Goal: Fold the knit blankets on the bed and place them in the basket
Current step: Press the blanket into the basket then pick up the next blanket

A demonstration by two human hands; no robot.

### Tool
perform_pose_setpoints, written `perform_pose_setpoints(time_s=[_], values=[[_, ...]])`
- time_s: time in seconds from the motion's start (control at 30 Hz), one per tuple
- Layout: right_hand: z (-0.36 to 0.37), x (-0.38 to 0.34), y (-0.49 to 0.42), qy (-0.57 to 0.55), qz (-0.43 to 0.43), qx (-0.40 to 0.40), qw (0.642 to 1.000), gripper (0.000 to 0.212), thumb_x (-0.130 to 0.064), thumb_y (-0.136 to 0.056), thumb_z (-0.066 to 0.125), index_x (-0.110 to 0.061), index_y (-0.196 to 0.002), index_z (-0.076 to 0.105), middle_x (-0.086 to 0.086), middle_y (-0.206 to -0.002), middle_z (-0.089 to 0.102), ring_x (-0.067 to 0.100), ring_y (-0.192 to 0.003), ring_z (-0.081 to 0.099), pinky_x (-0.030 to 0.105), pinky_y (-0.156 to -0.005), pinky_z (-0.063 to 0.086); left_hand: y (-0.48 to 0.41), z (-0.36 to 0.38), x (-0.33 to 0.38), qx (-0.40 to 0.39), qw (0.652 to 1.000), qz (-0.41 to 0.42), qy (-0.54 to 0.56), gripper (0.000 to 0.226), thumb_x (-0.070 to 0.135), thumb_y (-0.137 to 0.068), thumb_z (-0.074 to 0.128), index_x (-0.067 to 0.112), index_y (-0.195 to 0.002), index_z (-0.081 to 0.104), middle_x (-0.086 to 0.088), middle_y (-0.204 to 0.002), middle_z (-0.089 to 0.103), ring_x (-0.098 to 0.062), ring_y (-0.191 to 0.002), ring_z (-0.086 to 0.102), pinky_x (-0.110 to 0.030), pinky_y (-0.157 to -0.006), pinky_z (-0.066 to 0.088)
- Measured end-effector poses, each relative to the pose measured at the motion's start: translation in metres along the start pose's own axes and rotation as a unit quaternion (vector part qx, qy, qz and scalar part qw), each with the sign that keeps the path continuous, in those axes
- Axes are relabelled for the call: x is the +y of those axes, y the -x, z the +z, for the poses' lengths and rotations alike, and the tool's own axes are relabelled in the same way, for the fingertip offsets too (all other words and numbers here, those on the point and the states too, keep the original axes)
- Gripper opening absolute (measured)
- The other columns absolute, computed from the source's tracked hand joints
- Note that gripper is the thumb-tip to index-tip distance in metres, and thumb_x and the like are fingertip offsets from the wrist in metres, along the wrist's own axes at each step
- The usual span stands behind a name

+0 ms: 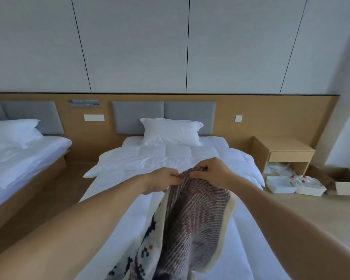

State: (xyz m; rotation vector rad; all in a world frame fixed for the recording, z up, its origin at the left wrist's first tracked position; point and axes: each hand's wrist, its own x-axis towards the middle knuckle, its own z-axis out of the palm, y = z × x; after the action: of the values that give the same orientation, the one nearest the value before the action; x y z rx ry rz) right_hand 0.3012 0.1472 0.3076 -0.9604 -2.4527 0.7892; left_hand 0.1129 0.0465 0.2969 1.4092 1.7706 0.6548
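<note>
A knit blanket [192, 223], cream-edged with a dark blue, red and brown pattern, hangs lifted over the white bed [117, 235]. My left hand [163, 179] pinches its top edge, and my right hand [210, 171] grips the same edge right beside it. The two hands nearly touch. The blanket drapes down from them toward the bottom of the view, bunched lengthwise with its inner side showing. No basket is in view.
A folded white duvet [170, 158] and a pillow [171, 131] lie at the bed's head. A second bed [18, 158] stands to the left. A wooden nightstand [283, 152] stands to the right, with white trays [281, 184] and a cardboard box [348, 187] on the floor.
</note>
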Motion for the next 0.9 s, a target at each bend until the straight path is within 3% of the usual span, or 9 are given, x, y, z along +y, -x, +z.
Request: perform_pose_setpoints(time_s=[0.07, 0.13, 0.27, 0.4, 0.5, 0.6, 0.73, 0.8, 0.9], values=[[-0.005, -0.001, 0.002, 0.012, 0.037, 0.004, 0.999, 0.025, -0.041, -0.080, 0.076, -0.016, -0.079, 0.073, -0.004, -0.071, 0.066, 0.008, -0.064, 0.057, 0.023, -0.057, 0.043, 0.001, -0.018, -0.001, 0.064, 0.996, 0.019, 0.063, 0.024, 0.032, -0.098, 0.053, 0.016, -0.081, 0.052, -0.003, -0.081, 0.053, -0.017, -0.074, 0.049, -0.028, -0.062, 0.038], [-0.013, 0.002, 0.006, 0.008, 0.081, 0.015, 0.997, 0.039, -0.040, -0.082, 0.074, -0.002, -0.076, 0.065, -0.001, -0.062, 0.053, 0.006, -0.051, 0.045, 0.019, -0.049, 0.035, -0.001, -0.042, -0.006, 0.152, 0.985, 0.036, 0.078, 0.025, 0.029, -0.098, 0.050, 0.017, -0.076, 0.051, -0.004, -0.081, 0.054, -0.019, -0.077, 0.050, -0.029, -0.062, 0.036], [-0.016, 0.003, 0.010, -0.037, 0.121, 0.039, 0.991, 0.039, -0.039, -0.088, 0.068, -0.009, -0.069, 0.052, 0.000, -0.062, 0.044, 0.010, -0.053, 0.040, 0.021, -0.051, 0.032, 0.002, -0.075, -0.009, 0.231, 0.970, 0.081, 0.011, 0.027, 0.027, -0.097, 0.048, 0.014, -0.074, 0.049, -0.005, -0.082, 0.054, -0.021, -0.082, 0.050, -0.032, -0.064, 0.034], [-0.006, -0.011, 0.009, -0.068, 0.125, 0.034, 0.989, 0.032, -0.036, -0.096, 0.057, -0.014, -0.073, 0.049, -0.001, -0.069, 0.044, 0.013, -0.060, 0.038, 0.027, -0.055, 0.029, 0.012, -0.083, -0.018, 0.212, 0.971, 0.107, -0.018, 0.024, 0.028, -0.092, 0.057, 0.014, -0.074, 0.051, -0.002, -0.075, 0.052, -0.017, -0.074, 0.048, -0.030, -0.063, 0.034], [-0.005, -0.021, 0.008, -0.200, 0.115, 0.129, 0.964, 0.027, -0.031, -0.096, 0.057, -0.013, -0.076, 0.053, 0.000, -0.069, 0.050, 0.013, -0.061, 0.044, 0.026, -0.055, 0.033, 0.018, -0.083, -0.047, 0.161, 0.981, 0.101, -0.043, 0.028, 0.035, -0.086, 0.068, 0.007, -0.085, 0.062, -0.005, -0.081, 0.062, -0.015, -0.073, 0.053, -0.031, -0.069, 0.040], [-0.004, -0.035, 0.002, -0.229, 0.106, 0.197, 0.947, 0.026, -0.031, -0.095, 0.060, -0.012, -0.079, 0.053, -0.001, -0.067, 0.050, 0.012, -0.056, 0.045, 0.026, -0.052, 0.036, 0.021, -0.081, -0.082, 0.148, 0.978, 0.100, -0.104, 0.022, 0.033, -0.092, 0.062, 0.012, -0.085, 0.064, -0.003, -0.082, 0.065, -0.017, -0.077, 0.057, -0.029, -0.069, 0.041], [-0.001, -0.049, -0.007, -0.260, 0.090, 0.256, 0.927, 0.027, -0.034, -0.094, 0.060, -0.008, -0.086, 0.059, 0.003, -0.074, 0.059, 0.017, -0.064, 0.052, 0.033, -0.060, 0.043, 0.024, -0.083, -0.112, 0.183, 0.967, 0.047, -0.169, 0.034, 0.032, -0.100, 0.046, 0.018, -0.068, 0.045, 0.001, -0.068, 0.052, -0.019, -0.068, 0.051, -0.029, -0.057, 0.032], [-0.002, -0.056, -0.010, -0.289, 0.086, 0.295, 0.907, 0.021, -0.033, -0.095, 0.059, -0.014, -0.086, 0.063, 0.000, -0.079, 0.065, 0.016, -0.071, 0.059, 0.033, -0.068, 0.049, 0.025, -0.085, -0.119, 0.189, 0.972, -0.001, -0.138, 0.039, 0.033, -0.099, 0.045, 0.015, -0.066, 0.041, -0.001, -0.065, 0.048, -0.017, -0.064, 0.047, -0.029, -0.055, 0.029], [-0.004, -0.061, -0.015, -0.290, 0.096, 0.345, 0.888, 0.022, -0.033, -0.096, 0.057, -0.012, -0.093, 0.063, -0.003, -0.082, 0.063, 0.013, -0.076, 0.058, 0.031, -0.068, 0.047, 0.027, -0.087, -0.123, 0.171, 0.981, -0.060, 0.070, 0.041, 0.042, -0.092, 0.059, 0.008, -0.070, 0.053, -0.006, -0.066, 0.056, -0.021, -0.064, 0.052, -0.030, -0.058, 0.038]])
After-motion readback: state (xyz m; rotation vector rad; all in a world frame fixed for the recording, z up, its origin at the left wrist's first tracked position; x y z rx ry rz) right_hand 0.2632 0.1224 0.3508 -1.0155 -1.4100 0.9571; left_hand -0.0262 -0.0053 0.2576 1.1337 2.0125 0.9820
